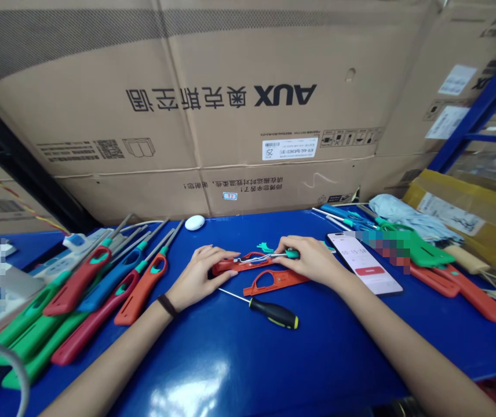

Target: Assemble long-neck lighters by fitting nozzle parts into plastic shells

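Observation:
My left hand (196, 278) is closed on the left end of an opened red lighter casing (250, 265), thumb in front and fingers behind. Pale wires and a metal part show inside the casing. At its right end, my right hand (306, 260) pinches the metal tube with a dark green piece (292, 253); the fingertips partly hide the grip. In front lies a loose orange-red casing half (280, 281) with an oval opening. A small green plastic part (265, 247) rests behind the casing. Nearest me is a black and yellow screwdriver (274, 313), its tip pointing left.
Several long-necked lighters (141, 289) in green, red, blue and orange lie at the left. A phone (367, 263) showing a timer lies right, beside more lighters (474, 289) and a cloth (408, 217). A white oval object (194, 222) sits before the cardboard wall (230, 145).

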`<action>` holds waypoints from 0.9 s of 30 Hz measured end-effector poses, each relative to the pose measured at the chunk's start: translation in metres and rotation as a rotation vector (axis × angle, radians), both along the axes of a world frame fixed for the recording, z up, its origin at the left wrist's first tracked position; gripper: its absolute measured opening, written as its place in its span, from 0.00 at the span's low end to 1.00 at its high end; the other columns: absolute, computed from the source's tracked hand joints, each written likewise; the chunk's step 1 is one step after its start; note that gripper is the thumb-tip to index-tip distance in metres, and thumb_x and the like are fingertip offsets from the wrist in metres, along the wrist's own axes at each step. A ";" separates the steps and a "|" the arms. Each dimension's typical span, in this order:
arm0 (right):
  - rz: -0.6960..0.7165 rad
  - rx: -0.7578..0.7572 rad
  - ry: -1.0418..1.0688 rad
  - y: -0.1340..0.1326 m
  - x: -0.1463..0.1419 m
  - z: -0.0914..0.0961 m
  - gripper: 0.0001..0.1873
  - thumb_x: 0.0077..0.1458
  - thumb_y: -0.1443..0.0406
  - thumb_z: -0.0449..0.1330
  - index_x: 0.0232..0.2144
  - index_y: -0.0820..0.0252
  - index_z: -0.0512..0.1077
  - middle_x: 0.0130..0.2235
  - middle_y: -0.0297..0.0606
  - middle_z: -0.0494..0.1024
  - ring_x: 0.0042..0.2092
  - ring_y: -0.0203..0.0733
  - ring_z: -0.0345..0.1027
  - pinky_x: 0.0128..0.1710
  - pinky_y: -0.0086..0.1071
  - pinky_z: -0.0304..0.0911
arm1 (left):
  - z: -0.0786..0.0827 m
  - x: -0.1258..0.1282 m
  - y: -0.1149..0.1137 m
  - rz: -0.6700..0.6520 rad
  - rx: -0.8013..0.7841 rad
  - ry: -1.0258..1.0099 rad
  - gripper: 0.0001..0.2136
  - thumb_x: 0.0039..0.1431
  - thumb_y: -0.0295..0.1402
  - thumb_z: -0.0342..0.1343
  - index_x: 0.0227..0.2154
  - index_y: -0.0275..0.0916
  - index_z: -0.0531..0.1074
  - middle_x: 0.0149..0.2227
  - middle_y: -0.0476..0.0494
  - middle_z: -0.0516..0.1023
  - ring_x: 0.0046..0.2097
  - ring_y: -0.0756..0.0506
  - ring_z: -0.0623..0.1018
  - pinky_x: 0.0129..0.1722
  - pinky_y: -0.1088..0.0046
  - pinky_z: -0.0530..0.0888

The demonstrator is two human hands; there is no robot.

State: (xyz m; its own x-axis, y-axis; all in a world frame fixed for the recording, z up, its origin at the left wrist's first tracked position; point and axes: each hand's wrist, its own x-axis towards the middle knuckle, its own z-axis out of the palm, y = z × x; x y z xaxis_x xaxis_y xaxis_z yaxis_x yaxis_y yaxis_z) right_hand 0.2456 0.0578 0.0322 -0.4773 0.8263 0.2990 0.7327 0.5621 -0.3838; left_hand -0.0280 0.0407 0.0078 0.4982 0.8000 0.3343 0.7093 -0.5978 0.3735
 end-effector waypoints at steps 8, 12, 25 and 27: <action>-0.076 0.042 -0.052 0.002 0.003 -0.002 0.06 0.55 0.59 0.58 0.29 0.53 0.68 0.33 0.30 0.77 0.34 0.40 0.70 0.29 0.29 0.55 | -0.002 -0.001 0.000 -0.036 0.044 0.027 0.14 0.60 0.38 0.53 0.50 0.47 0.68 0.46 0.47 0.75 0.48 0.44 0.71 0.54 0.60 0.58; -0.065 0.014 -0.022 0.001 0.002 0.000 0.07 0.55 0.57 0.58 0.30 0.52 0.70 0.33 0.30 0.78 0.34 0.40 0.71 0.29 0.30 0.56 | -0.001 0.000 0.000 -0.033 0.046 0.053 0.16 0.61 0.38 0.52 0.52 0.48 0.67 0.47 0.46 0.74 0.49 0.44 0.71 0.56 0.58 0.56; -0.063 0.039 0.064 0.000 -0.001 0.000 0.11 0.57 0.55 0.54 0.32 0.51 0.73 0.37 0.33 0.78 0.38 0.41 0.71 0.34 0.31 0.61 | -0.005 -0.001 0.002 -0.044 0.053 0.033 0.15 0.62 0.38 0.50 0.51 0.49 0.69 0.46 0.45 0.74 0.48 0.43 0.70 0.51 0.62 0.62; -0.073 0.061 0.083 -0.001 -0.003 0.000 0.10 0.57 0.55 0.54 0.32 0.51 0.73 0.37 0.32 0.78 0.38 0.40 0.71 0.34 0.31 0.61 | -0.005 0.000 0.002 -0.036 0.045 0.023 0.16 0.61 0.38 0.51 0.52 0.48 0.68 0.46 0.45 0.74 0.49 0.43 0.70 0.51 0.62 0.62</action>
